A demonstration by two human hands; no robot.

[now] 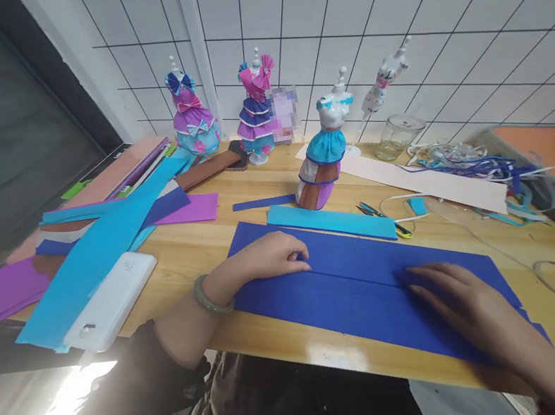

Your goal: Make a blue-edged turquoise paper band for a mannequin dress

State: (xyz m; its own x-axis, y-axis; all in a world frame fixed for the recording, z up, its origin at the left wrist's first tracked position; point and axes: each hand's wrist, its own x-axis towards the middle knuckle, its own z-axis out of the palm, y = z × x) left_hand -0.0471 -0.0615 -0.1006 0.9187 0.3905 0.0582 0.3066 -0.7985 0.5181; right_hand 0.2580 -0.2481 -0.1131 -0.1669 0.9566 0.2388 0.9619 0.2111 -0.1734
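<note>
Seen from the room side, a white device (111, 301) lies to the left of the left fingers (291, 242), beside a pile of coloured sheets (111, 179). Well beyond those fingers, a dummy in a purple dress (195, 122) stands before the tiled wall (381, 3); a dark phone (237, 156) lies near its base. Beyond the right fingers (433, 272), locate a tilted white dummy (384, 81), a drinking glass (398, 137) and, farther right, tangled ribbon scraps (462, 157).
</note>
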